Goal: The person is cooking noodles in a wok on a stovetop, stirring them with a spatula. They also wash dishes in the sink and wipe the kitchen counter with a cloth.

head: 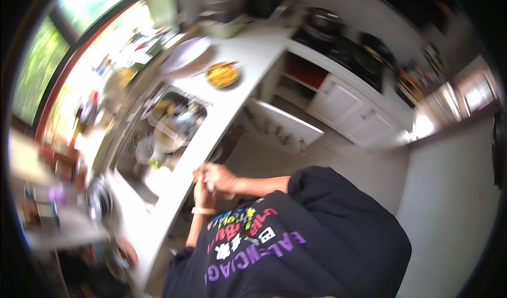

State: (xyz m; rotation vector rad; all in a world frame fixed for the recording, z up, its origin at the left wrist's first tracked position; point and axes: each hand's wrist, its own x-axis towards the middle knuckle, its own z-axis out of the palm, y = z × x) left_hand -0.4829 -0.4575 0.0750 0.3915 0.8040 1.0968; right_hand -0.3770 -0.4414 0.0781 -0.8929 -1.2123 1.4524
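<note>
My left hand [203,194], with a pale band at the wrist, is raised at the front edge of the white countertop [174,189]. Against it rests my right hand [220,179], its fingers bent. The two hands touch and partly cover each other. Blur hides whether anything is between the fingers. Just beyond them is a stainless steel sink [136,179]. A round pale bowl or basin [168,137], a clear glass or cup [145,149] and other blurred items lie in the sink.
A plate of yellow food [222,75] and a large lilac basin [186,54] stand on the counter past the sink. An open cabinet door [285,123] juts out below. Pots stand on the black stove [336,52]. A metal pot or bowl [99,201] is at left.
</note>
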